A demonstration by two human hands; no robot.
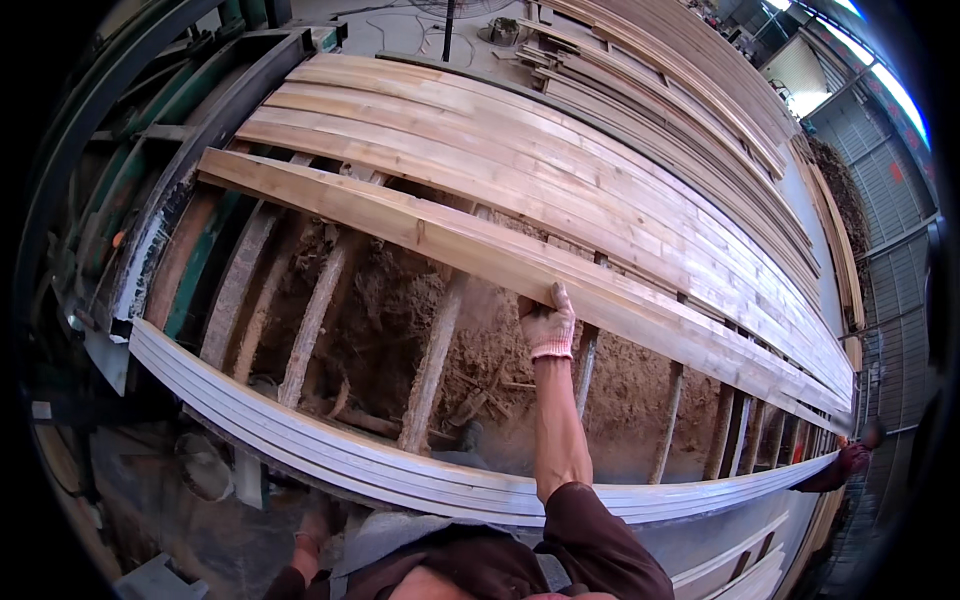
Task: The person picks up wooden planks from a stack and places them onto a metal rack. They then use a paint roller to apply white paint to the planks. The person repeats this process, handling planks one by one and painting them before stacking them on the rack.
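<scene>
My right hand, in a light knit glove with a pinkish cuff, reaches across the rack and grips the near edge of a long wooden board. The fingers curl under the board and the thumb is up against its side face. This board lies at a slant across the rack's bars, a little apart from the boards beyond it at its left end. My left hand hangs low beside my body at the lower left. It is dark and blurred, so its fingers cannot be made out.
Beyond lie side-by-side boards. Rusty crossbars span a sawdust pile. A stack of pale strips runs along the near side. Green machinery stands left. Another person's dark sleeve shows at the far right.
</scene>
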